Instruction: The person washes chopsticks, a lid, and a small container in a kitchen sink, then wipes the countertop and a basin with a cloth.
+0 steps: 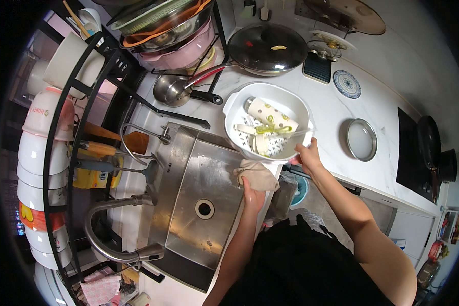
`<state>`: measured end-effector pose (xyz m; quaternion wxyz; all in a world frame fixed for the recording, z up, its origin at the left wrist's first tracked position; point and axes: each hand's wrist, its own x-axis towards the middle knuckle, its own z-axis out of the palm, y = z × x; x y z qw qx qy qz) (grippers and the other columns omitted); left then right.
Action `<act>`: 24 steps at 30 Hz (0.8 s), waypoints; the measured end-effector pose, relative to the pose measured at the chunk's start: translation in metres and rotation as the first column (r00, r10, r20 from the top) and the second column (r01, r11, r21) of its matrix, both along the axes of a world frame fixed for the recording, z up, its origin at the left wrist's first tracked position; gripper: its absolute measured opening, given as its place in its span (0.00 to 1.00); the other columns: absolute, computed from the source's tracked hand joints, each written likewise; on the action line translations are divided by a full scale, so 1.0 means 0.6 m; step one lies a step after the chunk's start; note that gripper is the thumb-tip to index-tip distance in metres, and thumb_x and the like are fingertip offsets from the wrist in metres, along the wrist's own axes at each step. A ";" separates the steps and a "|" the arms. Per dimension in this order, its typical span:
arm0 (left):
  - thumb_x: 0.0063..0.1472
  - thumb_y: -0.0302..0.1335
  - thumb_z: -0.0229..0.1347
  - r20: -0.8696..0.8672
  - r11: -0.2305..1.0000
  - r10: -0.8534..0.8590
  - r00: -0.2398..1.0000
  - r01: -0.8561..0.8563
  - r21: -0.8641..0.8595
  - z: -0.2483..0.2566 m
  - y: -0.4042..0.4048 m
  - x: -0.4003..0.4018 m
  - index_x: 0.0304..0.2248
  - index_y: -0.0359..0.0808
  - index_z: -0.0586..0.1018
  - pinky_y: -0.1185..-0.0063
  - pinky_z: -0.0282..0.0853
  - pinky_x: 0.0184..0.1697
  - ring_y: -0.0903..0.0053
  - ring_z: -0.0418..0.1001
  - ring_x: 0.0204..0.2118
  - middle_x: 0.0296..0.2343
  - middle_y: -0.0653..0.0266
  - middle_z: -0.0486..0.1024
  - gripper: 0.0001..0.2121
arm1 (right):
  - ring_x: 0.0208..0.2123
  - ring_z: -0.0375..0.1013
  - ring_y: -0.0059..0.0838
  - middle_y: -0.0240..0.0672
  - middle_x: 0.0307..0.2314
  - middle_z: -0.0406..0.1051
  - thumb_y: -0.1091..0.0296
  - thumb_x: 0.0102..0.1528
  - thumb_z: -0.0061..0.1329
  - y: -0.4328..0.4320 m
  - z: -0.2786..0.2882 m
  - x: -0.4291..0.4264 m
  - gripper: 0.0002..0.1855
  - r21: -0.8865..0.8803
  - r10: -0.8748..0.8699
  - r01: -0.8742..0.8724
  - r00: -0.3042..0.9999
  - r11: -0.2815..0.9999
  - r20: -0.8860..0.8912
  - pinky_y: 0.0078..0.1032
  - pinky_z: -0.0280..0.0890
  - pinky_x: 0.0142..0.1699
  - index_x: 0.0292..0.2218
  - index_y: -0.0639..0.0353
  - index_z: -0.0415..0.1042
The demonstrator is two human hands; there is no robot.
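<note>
A white plastic basin (230, 126) hangs over the sink's corner and the counter edge. My right hand (309, 155) grips its near right rim. Inside lies a cream patterned bottle or tumbler (269, 113) on its side. Beside it are a green strap (275, 129) and a small cream cup-like part (261, 143). My left hand (252, 196) holds a folded beige cloth (257, 176) just below the basin, at the sink's right edge. The cloth covers some of the fingers.
A stainless steel sink (214, 179) with a curved faucet (95, 229) lies left. A lidded wok (267, 49), saucepan (172, 90), round metal dish (361, 139) and patterned coaster (347, 84) stand on the counter. A black rack (72, 153) holds stacked bowls (42, 153). A cooktop (409, 153) is right.
</note>
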<state>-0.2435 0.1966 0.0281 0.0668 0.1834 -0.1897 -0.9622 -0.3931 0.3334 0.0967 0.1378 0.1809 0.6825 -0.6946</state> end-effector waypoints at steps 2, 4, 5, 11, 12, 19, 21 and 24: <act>0.58 0.49 0.35 -0.027 0.998 0.016 0.999 -0.015 0.058 0.017 0.001 -0.022 0.53 0.39 0.50 0.69 0.43 0.56 0.69 0.50 0.54 0.52 0.63 0.52 0.29 | 0.14 0.68 0.33 0.52 0.27 0.63 0.80 0.43 0.41 0.026 0.053 0.028 0.34 -0.081 0.128 -0.118 0.984 0.990 0.126 0.23 0.66 0.14 0.48 0.70 0.36; 0.58 0.48 0.36 -0.118 0.989 -0.036 0.992 0.052 0.141 0.021 -0.013 -0.039 0.54 0.39 0.49 0.67 0.45 0.55 0.68 0.50 0.54 0.52 0.61 0.51 0.30 | 0.13 0.67 0.33 0.52 0.25 0.64 0.80 0.43 0.40 0.046 0.103 0.048 0.34 -0.063 0.220 -0.213 0.965 0.975 0.143 0.23 0.66 0.13 0.48 0.70 0.36; 0.58 0.47 0.34 -0.246 0.997 0.005 0.969 0.015 0.079 -0.002 -0.013 -0.040 0.53 0.38 0.50 0.69 0.51 0.53 0.69 0.52 0.53 0.51 0.58 0.51 0.28 | 0.11 0.66 0.33 0.52 0.24 0.65 0.81 0.43 0.39 0.053 0.130 0.058 0.34 -0.048 0.312 -0.309 0.936 0.950 0.165 0.23 0.65 0.12 0.48 0.70 0.36; 0.58 0.45 0.38 -0.066 0.996 -0.085 0.994 0.086 0.008 0.025 -0.079 -0.089 0.47 0.35 0.60 0.72 0.58 0.48 0.70 0.61 0.45 0.44 0.58 0.61 0.24 | 0.11 0.67 0.33 0.50 0.24 0.65 0.82 0.41 0.39 0.143 0.163 0.109 0.36 -0.140 0.380 -0.355 0.891 0.924 0.248 0.21 0.65 0.10 0.49 0.68 0.36; 0.58 0.44 0.39 -0.032 0.995 -0.094 0.995 0.093 -0.021 0.036 -0.097 -0.105 0.46 0.35 0.62 0.72 0.59 0.47 0.70 0.62 0.44 0.42 0.58 0.63 0.23 | 0.11 0.67 0.33 0.50 0.24 0.65 0.82 0.41 0.39 0.154 0.164 0.116 0.36 -0.137 0.374 -0.350 0.894 0.927 0.247 0.21 0.65 0.10 0.49 0.68 0.36; 0.53 0.32 0.44 0.252 -0.567 0.150 0.956 0.292 -0.770 -0.146 -0.260 -0.210 0.24 0.32 0.74 0.70 0.60 0.31 0.62 0.67 0.27 0.22 0.54 0.70 0.12 | 0.13 0.67 0.33 0.48 0.29 0.63 0.83 0.40 0.37 0.171 0.175 0.127 0.33 -0.091 0.188 -0.176 0.971 0.980 0.149 0.19 0.64 0.10 0.48 0.63 0.42; 0.54 0.33 0.41 0.471 -0.953 0.176 0.865 0.270 -0.140 -0.149 -0.119 -0.279 0.38 0.33 0.68 0.65 0.53 0.43 0.63 0.59 0.42 0.37 0.51 0.62 0.15 | 0.13 0.67 0.32 0.47 0.28 0.63 0.83 0.40 0.36 0.210 0.170 0.115 0.31 -0.023 0.004 -0.001 0.989 1.000 0.146 0.18 0.64 0.10 0.47 0.63 0.44; 0.55 0.36 0.39 0.501 -0.976 0.079 0.862 0.168 -0.136 -0.125 -0.043 -0.315 0.48 0.35 0.59 0.61 0.42 0.51 0.64 0.47 0.52 0.48 0.51 0.52 0.22 | 0.14 0.68 0.31 0.47 0.28 0.64 0.81 0.41 0.35 0.249 0.170 0.097 0.29 0.022 -0.111 0.110 0.993 0.994 0.039 0.16 0.63 0.10 0.46 0.62 0.45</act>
